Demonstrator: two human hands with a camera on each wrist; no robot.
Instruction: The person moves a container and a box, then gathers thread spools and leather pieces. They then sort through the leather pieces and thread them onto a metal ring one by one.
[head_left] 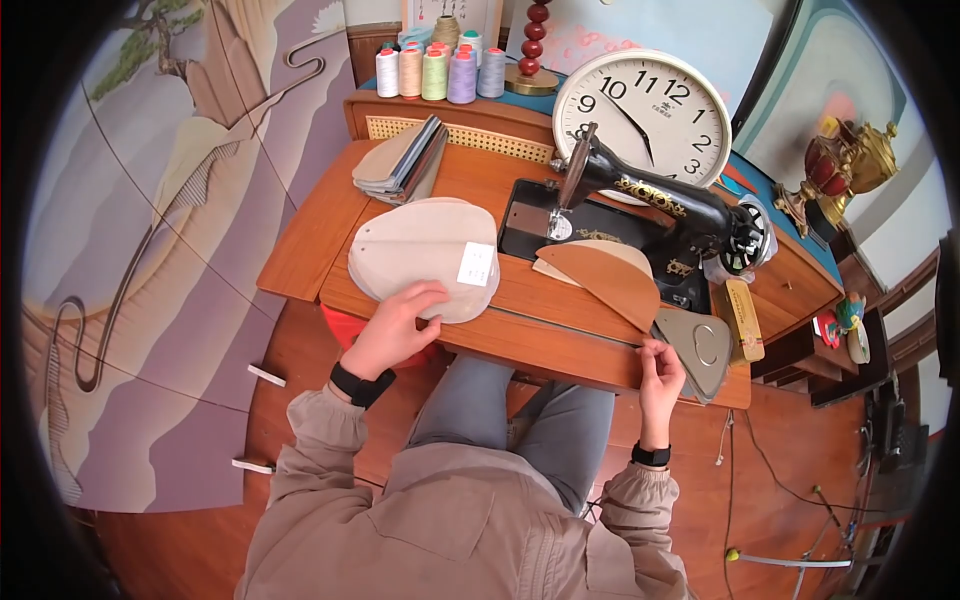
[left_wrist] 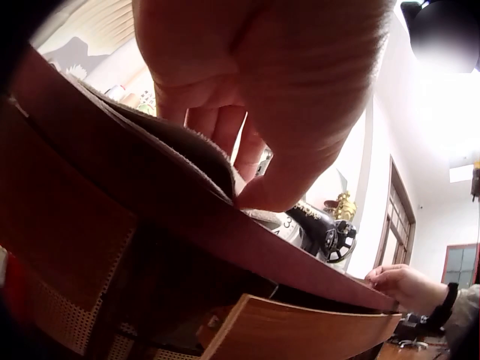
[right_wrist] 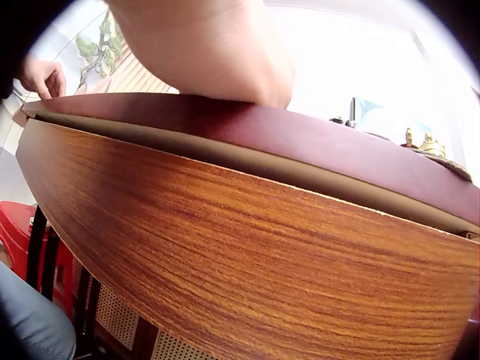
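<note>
A stack of beige oval fabric pieces (head_left: pixel 420 240) with a white label (head_left: pixel 477 264) lies at the front left of the sewing table (head_left: pixel 540 335). My left hand (head_left: pixel 393 322) grips its near edge, fingers over the top and thumb at the rim; in the left wrist view the layers (left_wrist: pixel 169 142) part beside the thumb. At the table's front edge my right hand (head_left: pixel 660 375) rests with fingers loosely bent, close to the tip of a brown curved piece (head_left: pixel 610 275). No held thing shows in it; its fingers are hidden in the right wrist view.
A black sewing machine (head_left: pixel 640 190) stands at the back right before a round clock (head_left: pixel 645 110). Grey pieces (head_left: pixel 692 350) and a yellow box (head_left: pixel 743 320) lie at the right. More pieces (head_left: pixel 400 165) are stacked behind the ovals, below thread spools (head_left: pixel 436 75).
</note>
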